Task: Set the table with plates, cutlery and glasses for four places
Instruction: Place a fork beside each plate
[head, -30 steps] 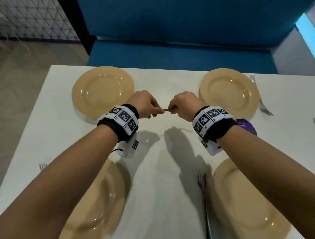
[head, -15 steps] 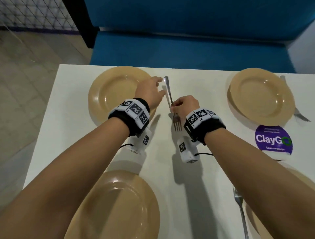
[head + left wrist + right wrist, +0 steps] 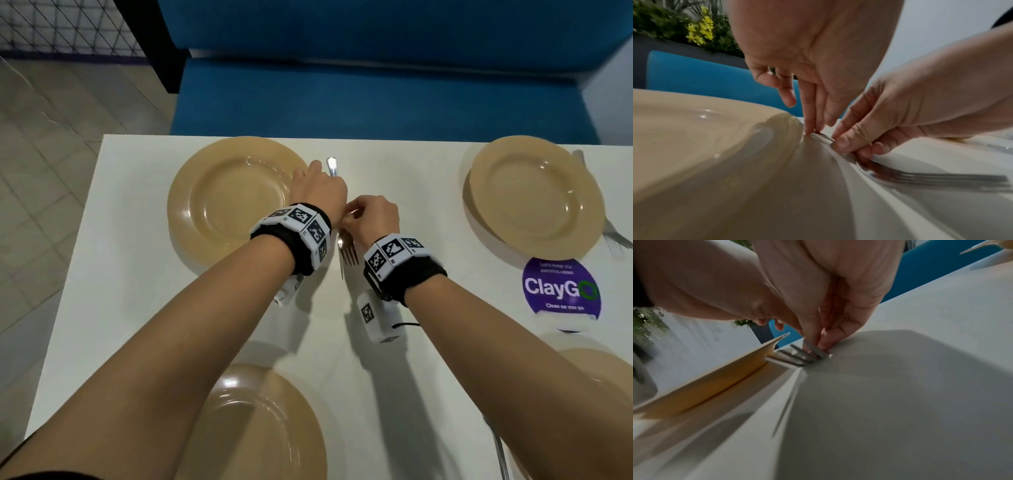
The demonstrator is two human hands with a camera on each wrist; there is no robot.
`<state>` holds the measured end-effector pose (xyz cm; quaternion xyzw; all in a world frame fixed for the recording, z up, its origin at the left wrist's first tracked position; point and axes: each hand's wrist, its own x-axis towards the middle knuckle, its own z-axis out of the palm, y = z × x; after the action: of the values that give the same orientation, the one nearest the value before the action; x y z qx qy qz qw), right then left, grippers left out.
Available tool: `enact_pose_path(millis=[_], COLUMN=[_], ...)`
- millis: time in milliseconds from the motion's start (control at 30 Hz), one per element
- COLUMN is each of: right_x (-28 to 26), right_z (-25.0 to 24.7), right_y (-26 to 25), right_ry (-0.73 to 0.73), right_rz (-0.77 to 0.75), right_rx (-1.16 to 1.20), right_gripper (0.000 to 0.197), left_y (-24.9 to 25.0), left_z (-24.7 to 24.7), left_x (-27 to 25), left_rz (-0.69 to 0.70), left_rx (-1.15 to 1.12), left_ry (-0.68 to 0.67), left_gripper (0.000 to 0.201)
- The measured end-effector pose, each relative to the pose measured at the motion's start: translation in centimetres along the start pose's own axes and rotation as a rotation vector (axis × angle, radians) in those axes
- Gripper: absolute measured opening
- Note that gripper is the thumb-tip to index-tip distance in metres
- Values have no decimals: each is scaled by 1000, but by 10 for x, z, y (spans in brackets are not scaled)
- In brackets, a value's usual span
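On the white table point(image 3: 411, 192), just right of the far-left plate point(image 3: 233, 202), a fork point(image 3: 347, 253) lies flat with its tines toward the person and its handle end pointing to the blue bench point(image 3: 376, 102). Both hands are on it. The right hand point(image 3: 371, 216) pinches the neck of the fork between thumb and curled fingers point(image 3: 844, 142), just above the tines. The left hand point(image 3: 320, 192) reaches over the plate's right rim, its straight fingertips point(image 3: 809, 128) pressing down on the handle near the rim; its other fingers hang loosely and hold nothing. Across the table, the far-right plate point(image 3: 534, 192) has a second fork point(image 3: 613, 236) at its right edge. Two more plates sit near the person: the near-left plate point(image 3: 260, 425) and the near-right plate point(image 3: 596, 363), with a third fork point(image 3: 496, 445) beside the latter. A purple ClayGo sticker point(image 3: 561, 291) sits between the two right-hand plates
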<state>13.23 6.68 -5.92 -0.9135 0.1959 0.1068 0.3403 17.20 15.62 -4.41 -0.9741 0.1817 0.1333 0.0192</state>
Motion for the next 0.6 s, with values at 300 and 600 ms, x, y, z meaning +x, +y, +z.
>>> enact_pose_path(millis=[300,600], right_x=[15,14], right_z=[12,14], right_y=[-12,-11], right_ry=[17,-23], right_rz=[-49,-61], right_rx=[20,27], right_gripper=[21,24], left_y=[-7,-11], left_z=[-8,-8], left_x=[14,16], left_rz=[-19,-47], left_rx=[79,64], left_ry=[-50,-1], left_gripper=[19,17])
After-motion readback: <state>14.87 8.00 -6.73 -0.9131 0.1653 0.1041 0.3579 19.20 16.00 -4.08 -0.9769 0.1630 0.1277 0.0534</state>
